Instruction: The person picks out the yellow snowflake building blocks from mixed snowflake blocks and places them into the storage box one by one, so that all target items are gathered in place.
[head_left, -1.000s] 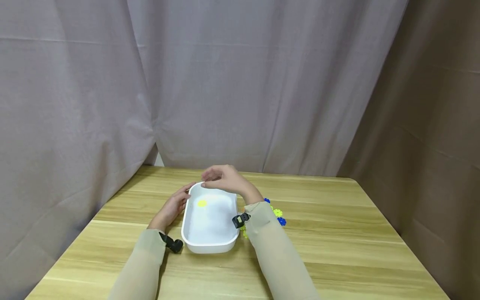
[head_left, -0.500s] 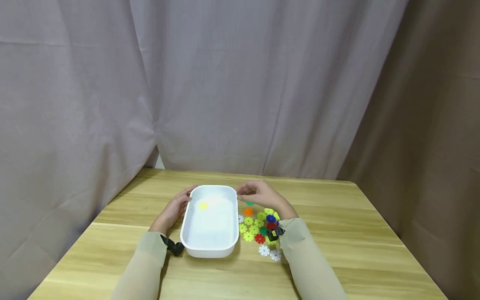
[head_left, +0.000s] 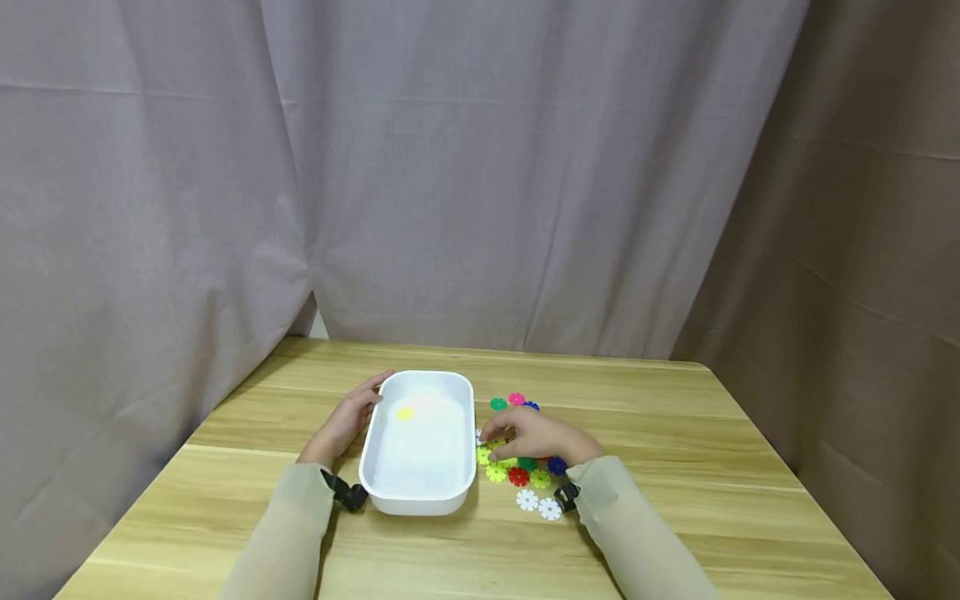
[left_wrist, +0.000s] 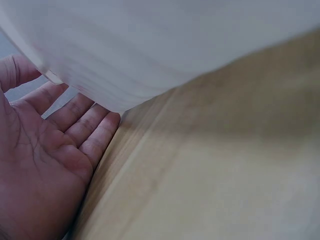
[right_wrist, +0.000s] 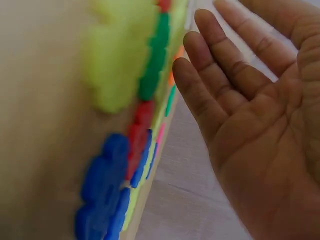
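My left hand [head_left: 347,425] rests along the left side of a white rectangular tray [head_left: 420,467]. In the left wrist view its fingers [left_wrist: 97,132] reach out loosely against the tray wall, with the palm bare. One yellow snowflake disc [head_left: 405,413] lies inside the tray towards the far left. Over a spread of toothed plastic snowflake discs on the tray's right side hovers my right hand [head_left: 536,435]. Its fingers are lightly bent and nothing sits in the palm in the right wrist view. Near the fingertips are yellow-green discs [head_left: 496,473]; the hand hides some others.
A red disc [head_left: 518,477] and two white discs [head_left: 550,509] lie at the near side of the pile. Green [head_left: 498,404] and pink [head_left: 517,399] discs lie at its far side. Grey curtains [head_left: 480,183] hang behind the wooden table [head_left: 675,467].
My right hand has moved from above the tray's far end rightward, then down over the discs, uncovering many of them. The left hand stays at the tray, which has barely shifted.
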